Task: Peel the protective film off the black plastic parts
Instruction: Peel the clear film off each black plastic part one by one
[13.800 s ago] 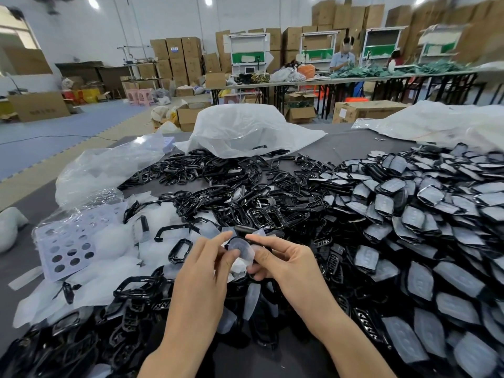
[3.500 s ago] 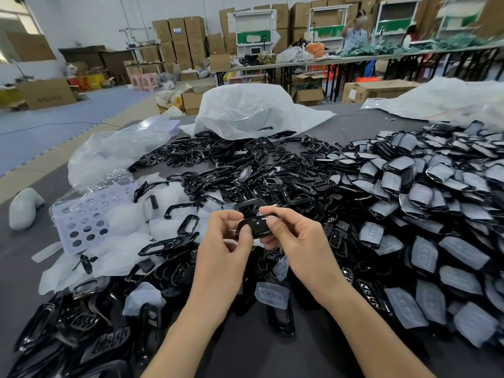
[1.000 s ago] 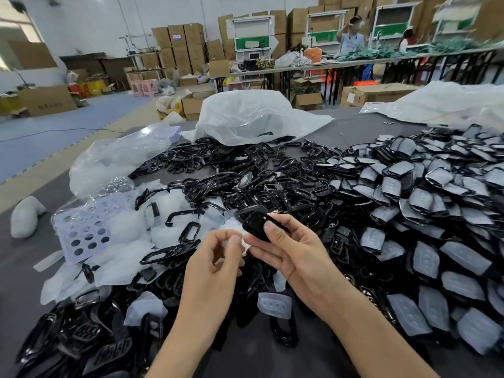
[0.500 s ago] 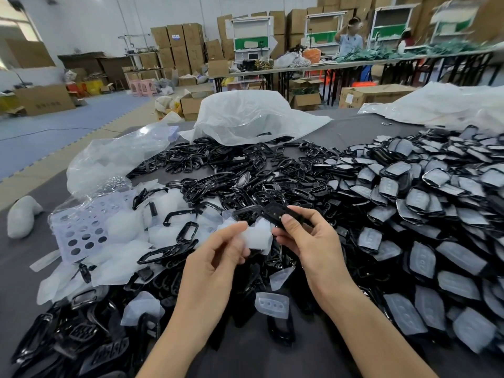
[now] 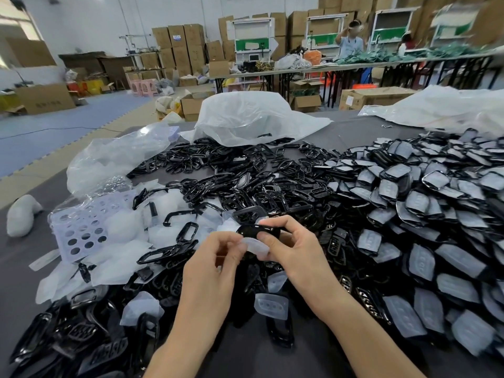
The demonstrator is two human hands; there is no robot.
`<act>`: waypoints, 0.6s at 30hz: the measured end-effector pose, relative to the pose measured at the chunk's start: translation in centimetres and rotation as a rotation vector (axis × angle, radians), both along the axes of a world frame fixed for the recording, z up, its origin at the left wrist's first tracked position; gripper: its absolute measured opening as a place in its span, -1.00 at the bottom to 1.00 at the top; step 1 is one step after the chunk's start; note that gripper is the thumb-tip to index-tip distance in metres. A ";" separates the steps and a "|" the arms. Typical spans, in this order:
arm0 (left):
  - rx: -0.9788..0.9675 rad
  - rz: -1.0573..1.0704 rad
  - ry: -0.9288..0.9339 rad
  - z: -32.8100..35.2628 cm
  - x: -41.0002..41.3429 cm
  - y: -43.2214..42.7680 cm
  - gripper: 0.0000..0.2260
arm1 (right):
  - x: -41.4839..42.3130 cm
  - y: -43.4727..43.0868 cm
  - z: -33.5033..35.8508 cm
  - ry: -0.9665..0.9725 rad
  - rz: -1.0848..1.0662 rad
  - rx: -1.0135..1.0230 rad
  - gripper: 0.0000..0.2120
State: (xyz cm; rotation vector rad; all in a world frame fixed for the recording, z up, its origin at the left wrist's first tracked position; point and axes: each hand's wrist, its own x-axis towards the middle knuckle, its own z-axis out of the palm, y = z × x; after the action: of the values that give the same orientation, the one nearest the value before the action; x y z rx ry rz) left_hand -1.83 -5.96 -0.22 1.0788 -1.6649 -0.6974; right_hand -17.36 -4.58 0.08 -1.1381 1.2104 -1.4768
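Pinching the protective film (image 5: 256,247) between thumb and forefinger, the left hand (image 5: 210,268) meets the right hand (image 5: 296,255), whose curled fingers grip the black part (image 5: 256,231), just left of the film-covered pile (image 5: 425,241).

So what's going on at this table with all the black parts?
A person is peeling film off black plastic parts by hand. The right hand grips one black part while the left hand pinches the translucent film at its lower edge. A heap of film-covered parts lies to the right; bare parts lie ahead.
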 end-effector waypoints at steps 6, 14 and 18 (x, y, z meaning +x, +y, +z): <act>0.048 0.041 0.143 -0.2 0.0 -0.4 -0.86 | 0.4 0.4 0.2 0.008 0.071 -0.031 -0.83; 0.057 0.018 0.197 -0.5 -0.2 -0.5 -0.93 | 0.3 0.4 0.5 -0.063 0.113 -0.021 -0.82; 0.005 0.054 0.156 -0.6 -0.3 -0.5 -0.94 | 0.1 0.5 0.6 -0.083 0.139 -0.004 -0.83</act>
State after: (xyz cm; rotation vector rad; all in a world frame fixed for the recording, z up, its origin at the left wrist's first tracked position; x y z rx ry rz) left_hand -2.14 -6.46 -0.77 1.0422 -1.4973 -0.7321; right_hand -17.22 -4.12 0.66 -1.1292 1.0506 -1.4082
